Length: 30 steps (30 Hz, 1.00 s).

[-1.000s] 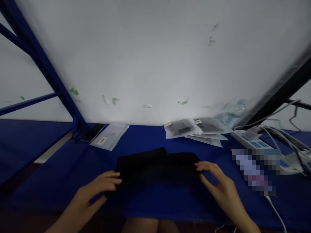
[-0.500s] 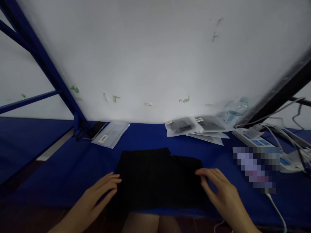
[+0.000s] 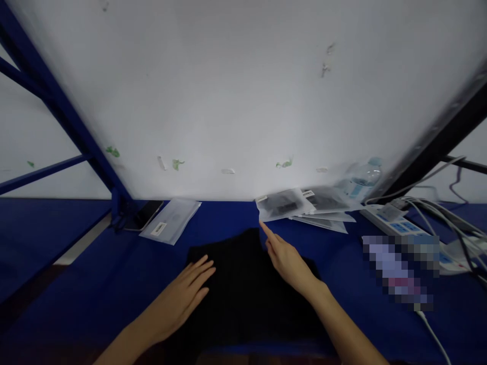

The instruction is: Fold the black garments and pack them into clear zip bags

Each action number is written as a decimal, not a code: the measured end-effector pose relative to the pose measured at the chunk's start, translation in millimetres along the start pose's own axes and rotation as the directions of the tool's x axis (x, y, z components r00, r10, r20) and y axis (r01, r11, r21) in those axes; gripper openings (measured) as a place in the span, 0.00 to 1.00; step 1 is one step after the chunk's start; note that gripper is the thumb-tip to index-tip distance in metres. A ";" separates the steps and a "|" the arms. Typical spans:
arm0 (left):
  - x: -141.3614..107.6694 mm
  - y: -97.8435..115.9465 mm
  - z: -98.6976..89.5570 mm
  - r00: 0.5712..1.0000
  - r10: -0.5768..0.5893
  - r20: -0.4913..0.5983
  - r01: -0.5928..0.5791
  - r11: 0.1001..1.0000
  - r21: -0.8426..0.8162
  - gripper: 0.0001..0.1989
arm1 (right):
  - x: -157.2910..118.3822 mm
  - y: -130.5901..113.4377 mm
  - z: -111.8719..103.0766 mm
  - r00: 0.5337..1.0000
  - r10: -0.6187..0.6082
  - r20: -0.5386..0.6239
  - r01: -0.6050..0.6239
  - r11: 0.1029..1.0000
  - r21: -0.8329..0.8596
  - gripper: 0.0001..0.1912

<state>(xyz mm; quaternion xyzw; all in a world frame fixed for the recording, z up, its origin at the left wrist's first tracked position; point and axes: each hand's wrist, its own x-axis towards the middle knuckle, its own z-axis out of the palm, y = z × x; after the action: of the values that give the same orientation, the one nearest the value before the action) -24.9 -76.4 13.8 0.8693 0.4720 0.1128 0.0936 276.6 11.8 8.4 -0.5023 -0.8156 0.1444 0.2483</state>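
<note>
A black garment [image 3: 243, 294], its exact kind too dark to make out, lies spread on the blue table [image 3: 342, 258] in front of me. My left hand [image 3: 186, 291] rests over its left side, palm down, with fingers outstretched and slightly apart. At the far edge, near a raised corner of the cloth, is my right hand [image 3: 285, 258]. Its index finger points away from me, while the other fingers bend underneath and are partly hidden; no clear grip on the fabric shows. Just beyond that fingertip lies a clear bag with dark contents [image 3: 285, 204].
More labelled bags [image 3: 329, 200] overlap by the wall, beside a plastic bottle [image 3: 365, 180]. On the left are a flat pale bag [image 3: 171, 220] and a dark phone [image 3: 148, 213]. A power strip [image 3: 399, 225], cables and a blurred-out device [image 3: 397, 274] occupy the right.
My right hand has moved from the garment's right side to its far edge. My left hand has slid inward onto the cloth. The far edge now slopes up to a corner by my right hand.
</note>
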 end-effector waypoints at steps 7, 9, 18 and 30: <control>44.6 -49.8 17.2 0.989 -0.097 -0.116 0.120 0.969 0.216 0.24 | -39.0 8.0 -25.2 0.995 0.103 0.013 -0.104 0.990 0.093 0.10; 45.5 -58.3 22.8 0.985 -0.124 -0.121 0.148 0.965 0.217 0.25 | -52.3 8.4 -31.9 0.984 0.163 0.073 -0.171 0.979 0.115 0.11; 34.4 -59.0 34.6 0.978 -0.144 -0.153 0.169 0.972 0.162 0.29 | -41.7 17.4 -36.1 0.998 0.047 0.040 -0.057 0.953 0.299 0.13; 34.9 -65.0 41.8 0.970 -0.152 -0.187 0.190 0.960 0.206 0.30 | -21.2 58.1 -10.7 0.998 0.018 -0.068 -0.039 0.945 -0.323 0.20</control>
<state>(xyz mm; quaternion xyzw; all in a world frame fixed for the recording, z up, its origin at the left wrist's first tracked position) -46.5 -14.4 -39.9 0.8174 0.5614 0.1244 -0.0352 333.8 19.1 -16.4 -0.5526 -0.8124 -0.0044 0.1862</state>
